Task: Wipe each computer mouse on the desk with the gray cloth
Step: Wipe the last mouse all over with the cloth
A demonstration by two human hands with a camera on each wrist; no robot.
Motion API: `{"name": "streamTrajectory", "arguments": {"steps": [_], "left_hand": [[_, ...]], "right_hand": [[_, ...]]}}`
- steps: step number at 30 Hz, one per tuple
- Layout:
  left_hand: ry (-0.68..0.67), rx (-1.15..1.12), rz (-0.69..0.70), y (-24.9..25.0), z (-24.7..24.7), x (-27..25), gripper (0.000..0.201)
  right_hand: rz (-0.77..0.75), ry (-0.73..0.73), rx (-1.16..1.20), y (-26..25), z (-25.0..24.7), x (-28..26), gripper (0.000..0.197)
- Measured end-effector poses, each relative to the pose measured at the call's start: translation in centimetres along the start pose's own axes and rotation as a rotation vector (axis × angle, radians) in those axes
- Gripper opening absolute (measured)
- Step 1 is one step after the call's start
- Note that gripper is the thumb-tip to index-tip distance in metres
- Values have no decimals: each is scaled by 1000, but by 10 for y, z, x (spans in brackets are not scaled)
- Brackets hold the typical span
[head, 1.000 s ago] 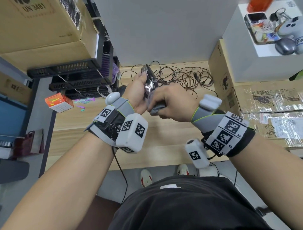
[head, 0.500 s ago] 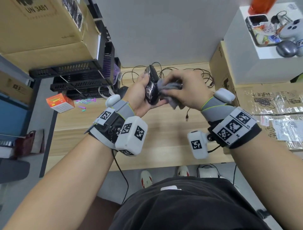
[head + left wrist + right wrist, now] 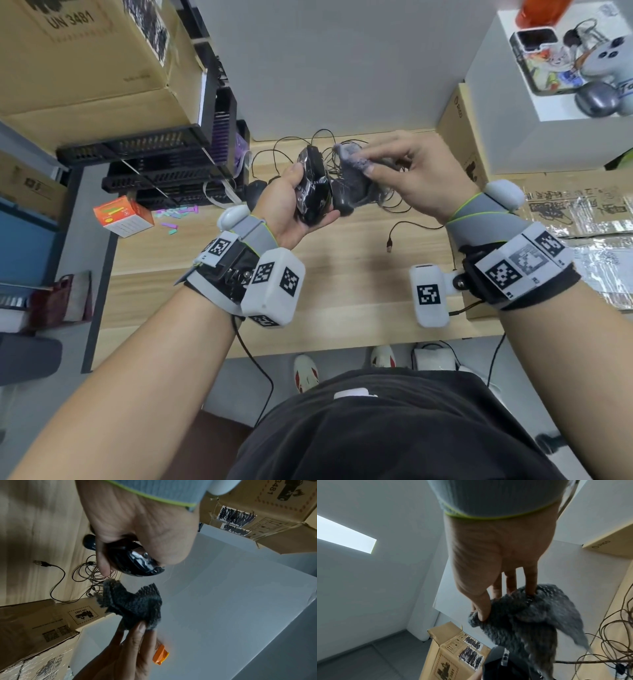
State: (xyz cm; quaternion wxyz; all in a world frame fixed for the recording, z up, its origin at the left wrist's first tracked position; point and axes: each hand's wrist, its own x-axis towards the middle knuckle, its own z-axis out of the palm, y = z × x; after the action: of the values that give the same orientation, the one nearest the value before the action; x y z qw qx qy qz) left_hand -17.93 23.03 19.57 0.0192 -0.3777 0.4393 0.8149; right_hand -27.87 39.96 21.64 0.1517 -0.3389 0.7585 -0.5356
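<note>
We see the left hand curled round a glossy black mouse, held up above the wooden desk; the palm hides much of the mouse body, and in the left wrist view only its shiny end pokes out past the thumb. The right hand pinches the gray cloth between thumb and fingertips (the cloth covers those fingertips, so we can't tell exactly how they lie). In the head view the cloth hangs just beside the mouse, and whether it touches we can't tell; in the left wrist view cloth and mouse show a gap.

A second dark mouse sits on the desk behind the left wrist, mostly hidden. A tangle of cables lies behind the hands, partly covered, w/ one USB plug lying free on the wood.

Readable text: "UN 3481" on the cardboard box top left, cut off by the frame edge. Other box labels are scribbled over in black. The orange carton has print too small to read. The white box at right is cropped, its clutter blurry.
</note>
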Motion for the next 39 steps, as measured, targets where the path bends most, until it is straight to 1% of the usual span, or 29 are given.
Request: {"name": "streamTrajectory", "arguments": {"steps": [3,6,7,9,11,13,16,18,20,21,23,24,26,27,28,30,31,32,36,39], "left_hand": [[-14,-25,-6,0,-1,1,45],[-32,-45,-14,0,0,1,47],[-44,-59,-16,0,0,1,47],[-64,-94,-22,0,0,1,48],[-68,-101,-24,1,0,0,49],[-80,-80,-24,1,0,1,49],[-99,-42,-15,1,1,0,49],[-105,-19,-11,2,2,0,50],[-109,-9,4,3,3,1,48],[-104,-3,12,3,3,1,47],[-78,17,20,4,2,3,46],[-70,26,22,3,1,4,46],[-58,29,28,3,-1,5,46],[-51,25,28,3,-2,5,46],[-46,22,27,3,-2,6,45],[-44,25,25,2,-1,6,45],[-46,31,25,2,1,6,45],[-50,38,28,1,2,6,44],[-86,53,41,2,7,5,45],[-126,43,50,4,8,3,46]], "right_hand": [[40,-1,49,-1,-6,2,25],[112,14,-72,1,-6,7,16],[155,30,-67,0,-6,8,14],[235,72,23,-3,-4,8,13],[269,77,133,-7,-2,7,12],[222,43,165,-8,3,6,14],[77,-42,-41,-6,12,3,27],[21,-68,-164,-4,18,0,36],[37,-27,-240,-3,22,0,38],[62,21,-276,-2,23,1,35],[133,122,-369,2,19,3,23],[172,162,-420,4,15,3,22],[228,184,-481,6,5,3,37],[227,179,-487,7,2,4,38],[195,170,-465,6,0,4,33],[139,112,-318,3,3,6,14],[124,84,-232,1,7,5,7],[105,69,-182,-1,12,5,5],[-13,32,-241,-2,29,2,10],[-61,19,-323,0,36,-1,18]]}}
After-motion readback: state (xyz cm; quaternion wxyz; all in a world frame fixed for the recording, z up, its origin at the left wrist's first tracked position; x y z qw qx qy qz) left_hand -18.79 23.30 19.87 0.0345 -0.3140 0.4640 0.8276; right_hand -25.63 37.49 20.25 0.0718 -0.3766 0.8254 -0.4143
